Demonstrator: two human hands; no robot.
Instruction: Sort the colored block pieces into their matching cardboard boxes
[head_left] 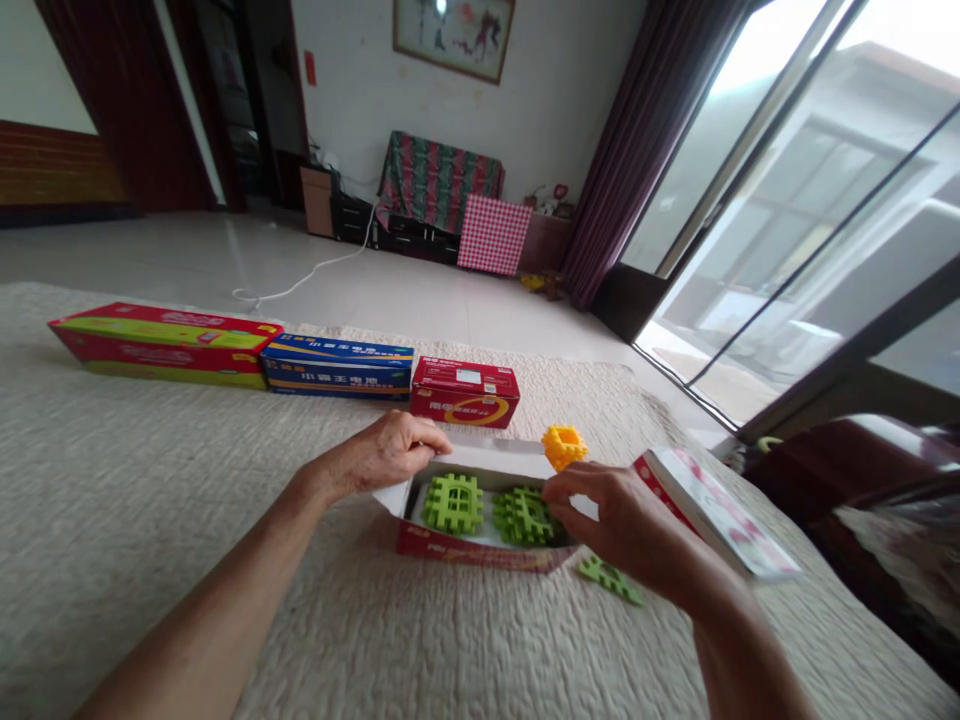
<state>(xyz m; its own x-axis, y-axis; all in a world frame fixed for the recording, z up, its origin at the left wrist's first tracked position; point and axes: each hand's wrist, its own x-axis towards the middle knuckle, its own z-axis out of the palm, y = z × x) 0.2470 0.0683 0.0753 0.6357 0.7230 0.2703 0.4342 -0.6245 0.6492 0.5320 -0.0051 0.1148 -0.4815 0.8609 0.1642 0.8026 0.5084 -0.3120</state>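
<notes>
An opened red cardboard box [480,552] with white inner flaps lies on the light quilted cover in front of me. Inside it are two green interlocking plastic pieces, a window-shaped piece [454,503] on the left and a second green piece [523,516] on the right. My left hand [397,450] is closed on the raised back flap near its left end. At the box's right end, my right hand [611,515] pinches the edge, its fingertips close beside the second green piece. Behind that hand stands an orange plastic cube [564,446]. A loose green piece [610,579] lies below it.
Behind the box stand a small red carton [465,393], a blue carton [337,367] and a long red-and-green carton [165,345] in a row. A white-and-red box [720,515] lies to the right, near a dark bundled object [870,490]. A white cable [307,272] crosses the floor.
</notes>
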